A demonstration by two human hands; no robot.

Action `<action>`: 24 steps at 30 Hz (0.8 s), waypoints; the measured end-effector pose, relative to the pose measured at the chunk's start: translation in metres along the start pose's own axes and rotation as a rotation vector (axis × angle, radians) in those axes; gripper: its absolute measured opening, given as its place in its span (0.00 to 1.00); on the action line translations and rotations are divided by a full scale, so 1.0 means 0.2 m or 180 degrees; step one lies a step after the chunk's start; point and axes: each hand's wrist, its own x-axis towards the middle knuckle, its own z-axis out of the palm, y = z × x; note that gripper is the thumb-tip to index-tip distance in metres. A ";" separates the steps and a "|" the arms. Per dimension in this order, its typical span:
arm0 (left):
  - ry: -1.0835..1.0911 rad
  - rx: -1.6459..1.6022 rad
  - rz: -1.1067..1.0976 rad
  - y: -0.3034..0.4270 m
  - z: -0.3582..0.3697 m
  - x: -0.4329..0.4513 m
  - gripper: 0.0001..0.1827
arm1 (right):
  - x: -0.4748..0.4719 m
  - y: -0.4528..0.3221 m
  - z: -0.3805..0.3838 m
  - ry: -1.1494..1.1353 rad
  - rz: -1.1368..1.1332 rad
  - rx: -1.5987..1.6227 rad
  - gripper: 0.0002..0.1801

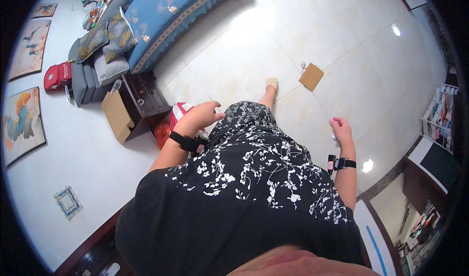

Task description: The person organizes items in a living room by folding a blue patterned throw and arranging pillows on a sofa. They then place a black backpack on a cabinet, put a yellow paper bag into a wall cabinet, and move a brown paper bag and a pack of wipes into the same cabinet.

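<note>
My left hand (210, 114) hangs in front of my black and white floral dress (253, 129), its fingers apart and nothing in them. A red and white bag (178, 112) stands just beyond that wrist, partly hidden by the forearm. Out to the side, my right hand (341, 129) is curled, and a small crumpled white piece (335, 138), perhaps tissue, shows under its fingers. Each wrist wears a black strap with a small device. Ahead on the tiled floor (234, 56) lies a flat brown cardboard piece (311, 77) beside a small whitish object (303, 65).
To the left, a dark wooden cabinet (152, 100) has an open cardboard box (116, 113) against it. Past it is a sofa with a blue floral cover (161, 23), cushions (119, 38) and a red backpack (58, 77). A white rack (439, 120) stands at right.
</note>
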 end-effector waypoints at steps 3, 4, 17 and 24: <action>-0.0122 0.0168 0.0438 0.00 0.00 0.17 0.28 | 0.01 0.06 0.00 0.0089 0.0020 -0.0233 0.28; -0.0135 0.0132 0.0439 0.04 0.00 0.22 0.29 | 0.02 0.08 0.01 0.0179 0.0095 -0.0082 0.29; -0.0491 0.0102 0.0701 0.25 0.35 0.40 0.34 | 0.30 0.52 0.07 0.0561 0.1368 0.0166 0.49; -0.0408 0.0221 0.1072 0.48 0.64 0.00 0.28 | 0.60 0.63 0.22 0.0883 0.1953 0.0527 0.62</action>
